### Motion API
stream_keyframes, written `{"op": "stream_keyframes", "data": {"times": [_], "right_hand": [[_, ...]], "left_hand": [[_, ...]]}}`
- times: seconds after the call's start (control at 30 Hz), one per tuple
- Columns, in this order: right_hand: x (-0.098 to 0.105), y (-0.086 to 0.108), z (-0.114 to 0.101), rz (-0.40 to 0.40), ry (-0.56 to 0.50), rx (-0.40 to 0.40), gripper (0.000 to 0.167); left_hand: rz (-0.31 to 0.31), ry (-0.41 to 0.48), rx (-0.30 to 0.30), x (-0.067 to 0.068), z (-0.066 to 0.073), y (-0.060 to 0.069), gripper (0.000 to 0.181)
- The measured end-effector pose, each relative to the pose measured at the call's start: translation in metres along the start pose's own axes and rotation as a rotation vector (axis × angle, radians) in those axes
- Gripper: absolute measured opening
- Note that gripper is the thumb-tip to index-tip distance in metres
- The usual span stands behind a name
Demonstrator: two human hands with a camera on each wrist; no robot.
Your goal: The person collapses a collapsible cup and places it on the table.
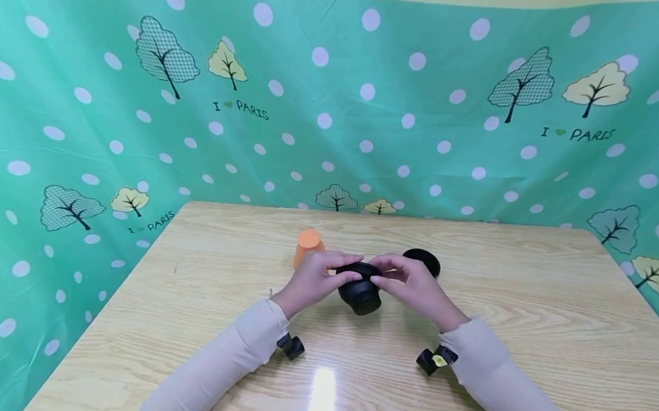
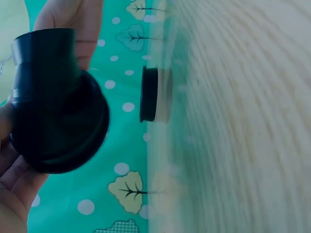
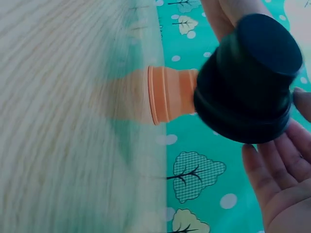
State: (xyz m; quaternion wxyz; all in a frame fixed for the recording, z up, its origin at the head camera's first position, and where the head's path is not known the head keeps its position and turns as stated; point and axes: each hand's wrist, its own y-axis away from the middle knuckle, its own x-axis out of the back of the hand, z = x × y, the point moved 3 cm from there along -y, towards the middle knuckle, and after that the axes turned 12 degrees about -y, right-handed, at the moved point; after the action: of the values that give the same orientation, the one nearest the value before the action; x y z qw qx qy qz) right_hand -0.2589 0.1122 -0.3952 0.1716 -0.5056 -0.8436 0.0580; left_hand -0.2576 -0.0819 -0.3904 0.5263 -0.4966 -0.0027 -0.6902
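Observation:
A black stepped cup-like object [image 1: 360, 296] is held above the table between two hands, its wide rim up and slightly tilted. The left hand [image 1: 316, 280] pinches the rim on its left side, thumb in front and fingers behind. On the opposite side the right hand [image 1: 412, 288] pinches the same rim. In the left wrist view the black object [image 2: 56, 102] has its narrow end near the top left. The right wrist view shows the black object [image 3: 250, 82] close up, with fingertips under its rim.
An orange stepped cup [image 1: 309, 248] stands narrow end up just behind the left hand. A round black lid-like piece [image 1: 422, 262] lies behind the right hand. The wooden table [image 1: 216, 242] reaches back to a green patterned cloth [image 1: 286, 163].

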Motion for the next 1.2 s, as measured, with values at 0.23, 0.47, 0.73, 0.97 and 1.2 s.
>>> {"op": "stream_keyframes", "data": {"times": [0.23,0.47,0.73,0.97,1.2], "right_hand": [[-0.005,0.000,0.001,-0.098,0.045,-0.029,0.028],[-0.002,-0.001,0.002,-0.079,-0.027,-0.053,0.024],[0.008,-0.001,-0.001,0.046,-0.167,-0.047,0.024],[0.011,0.000,0.000,0.074,-0.248,-0.046,0.028],[0.012,0.000,0.000,0.064,-0.258,-0.045,0.028]], "left_hand": [[-0.055,-0.008,0.003,-0.003,0.001,0.001,0.031],[-0.075,0.073,0.054,-0.001,0.000,0.001,0.033],[-0.030,0.277,0.221,0.005,-0.006,-0.002,0.036],[-0.050,0.312,0.160,0.005,-0.003,-0.002,0.043],[-0.037,0.208,0.100,0.003,0.001,-0.002,0.044]]}}
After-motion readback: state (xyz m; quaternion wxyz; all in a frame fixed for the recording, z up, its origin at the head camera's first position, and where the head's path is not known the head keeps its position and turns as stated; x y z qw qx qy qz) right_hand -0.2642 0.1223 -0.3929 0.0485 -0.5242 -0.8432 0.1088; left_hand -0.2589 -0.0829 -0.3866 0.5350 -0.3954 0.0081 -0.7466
